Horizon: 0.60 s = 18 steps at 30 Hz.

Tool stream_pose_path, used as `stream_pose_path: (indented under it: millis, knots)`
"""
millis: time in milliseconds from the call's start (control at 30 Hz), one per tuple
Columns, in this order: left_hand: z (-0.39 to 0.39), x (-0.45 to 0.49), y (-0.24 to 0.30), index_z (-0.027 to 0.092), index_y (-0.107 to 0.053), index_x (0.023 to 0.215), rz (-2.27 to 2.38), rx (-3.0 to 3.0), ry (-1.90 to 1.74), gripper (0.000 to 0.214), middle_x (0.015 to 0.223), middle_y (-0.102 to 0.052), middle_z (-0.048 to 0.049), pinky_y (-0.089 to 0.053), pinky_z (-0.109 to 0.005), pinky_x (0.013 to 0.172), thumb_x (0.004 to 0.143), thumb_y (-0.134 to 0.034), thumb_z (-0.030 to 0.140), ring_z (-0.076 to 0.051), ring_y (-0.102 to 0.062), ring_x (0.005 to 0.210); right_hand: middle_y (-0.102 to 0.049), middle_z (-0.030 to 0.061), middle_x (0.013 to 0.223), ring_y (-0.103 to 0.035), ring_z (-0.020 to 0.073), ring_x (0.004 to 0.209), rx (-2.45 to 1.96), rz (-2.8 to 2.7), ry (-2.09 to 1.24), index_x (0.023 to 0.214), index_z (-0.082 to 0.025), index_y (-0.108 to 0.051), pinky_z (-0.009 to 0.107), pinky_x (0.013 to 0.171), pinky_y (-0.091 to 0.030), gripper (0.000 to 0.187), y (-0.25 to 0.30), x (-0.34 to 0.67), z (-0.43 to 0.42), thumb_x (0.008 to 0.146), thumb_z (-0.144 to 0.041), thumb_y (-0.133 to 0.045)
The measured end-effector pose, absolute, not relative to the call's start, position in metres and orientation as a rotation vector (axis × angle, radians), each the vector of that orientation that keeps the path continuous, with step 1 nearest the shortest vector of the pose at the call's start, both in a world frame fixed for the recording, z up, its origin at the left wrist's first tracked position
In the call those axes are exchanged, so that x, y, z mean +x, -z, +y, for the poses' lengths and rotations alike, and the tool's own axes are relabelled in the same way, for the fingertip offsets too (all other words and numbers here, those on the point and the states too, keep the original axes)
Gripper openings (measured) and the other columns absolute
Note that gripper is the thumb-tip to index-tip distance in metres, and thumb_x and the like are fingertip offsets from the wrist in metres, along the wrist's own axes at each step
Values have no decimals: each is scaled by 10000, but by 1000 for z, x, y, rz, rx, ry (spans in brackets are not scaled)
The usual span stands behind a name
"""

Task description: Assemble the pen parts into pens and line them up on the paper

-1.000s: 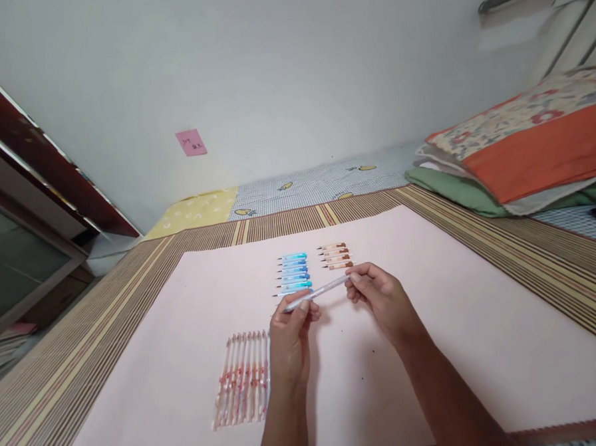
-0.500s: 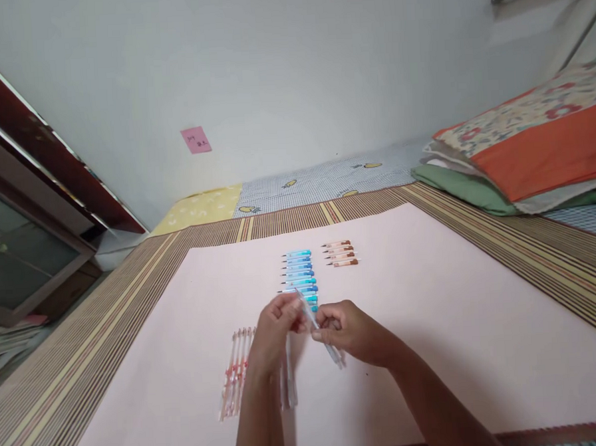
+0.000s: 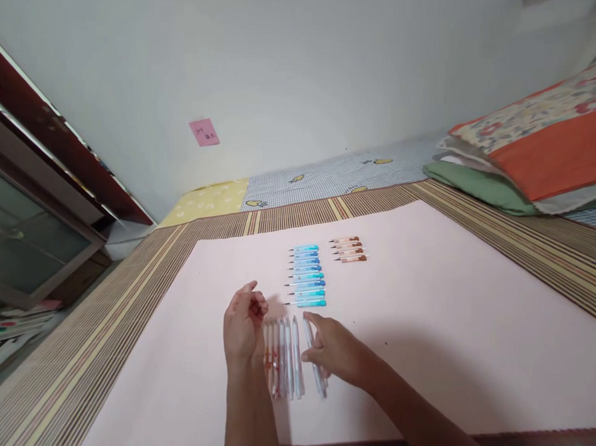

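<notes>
My left hand (image 3: pixel 243 326) hovers over the left part of a row of clear pen barrels (image 3: pixel 284 357) on the pink sheet (image 3: pixel 434 336); its fingers are loosely curled and hold nothing. My right hand (image 3: pixel 337 353) rests on the sheet with its fingers on one clear pen barrel (image 3: pixel 315 362) lying at the right end of that row. Beyond the hands lie a column of blue pen parts (image 3: pixel 307 276) and a smaller column of brown pen parts (image 3: pixel 350 249).
The pink sheet lies on a striped mat (image 3: pixel 85 347) on a bed. Folded bedding and an orange pillow (image 3: pixel 539 150) sit at the right. A dark cabinet (image 3: pixel 31 197) stands at the left, with a pink note (image 3: pixel 204 132) on the wall.
Both hands held a clear pen barrel up between them; it now lies on the sheet at the right end of the row. My left hand has let go and moved left.
</notes>
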<state>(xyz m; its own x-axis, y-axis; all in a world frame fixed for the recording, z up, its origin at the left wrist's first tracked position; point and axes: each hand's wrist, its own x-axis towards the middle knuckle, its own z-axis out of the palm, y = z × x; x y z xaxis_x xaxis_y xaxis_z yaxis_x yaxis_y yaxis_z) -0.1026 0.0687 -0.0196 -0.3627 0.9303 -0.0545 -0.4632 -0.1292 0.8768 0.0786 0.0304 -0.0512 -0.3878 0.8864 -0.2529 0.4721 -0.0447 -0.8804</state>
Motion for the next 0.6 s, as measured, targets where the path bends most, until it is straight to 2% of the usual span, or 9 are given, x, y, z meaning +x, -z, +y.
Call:
stream_pose_path:
  millis: [100, 167, 300, 433, 600]
  knots:
    - [69, -104, 19, 124, -696, 938, 1053, 631, -1696, 353, 649, -616, 4, -419, -205, 530, 682, -815, 336, -99, -535, 557, -666, -22, 732, -615, 142, 534, -1352, -1850, -1458, 1425, -185, -472, 247, 518, -408, 696, 57, 74, 29, 763, -244, -680]
    - [68, -106, 17, 123, -696, 935, 1058, 613, -1708, 360, 647, -617, 4, -419, -202, 528, 670, -821, 332, -96, -533, 556, -682, -21, 757, -628, 143, 569, -1334, -1867, -1427, 1425, -196, -482, 245, 539, -410, 718, 60, 72, 28, 737, -211, -689]
    - [68, -110, 16, 119, -699, 928, 1064, 594, -1749, 354, 641, -615, 5, -416, -194, 524, 662, -824, 316, -90, -530, 550, -717, 3, 818, -654, 171, 728, -1337, -1906, -1344, 1373, -199, -551, 252, 621, -418, 692, 64, 69, 27, 702, -180, -720]
    - [68, -114, 17, 121, -704, 929, 1070, 578, -1769, 335, 643, -613, 7, -426, -189, 534, 674, -819, 305, -88, -539, 559, -725, 23, 918, -649, 171, 769, -1324, -1925, -1360, 1382, -207, -547, 257, 653, -413, 676, 63, 69, 25, 729, -190, -719]
    - [68, -116, 16, 115, -706, 908, 1071, 547, -1794, 342, 642, -614, 6, -433, -182, 543, 646, -833, 296, -84, -542, 572, -707, 18, 881, -645, 187, 824, -1357, -1954, -1357, 1385, -199, -543, 263, 680, -407, 654, 60, 73, 26, 756, -231, -718]
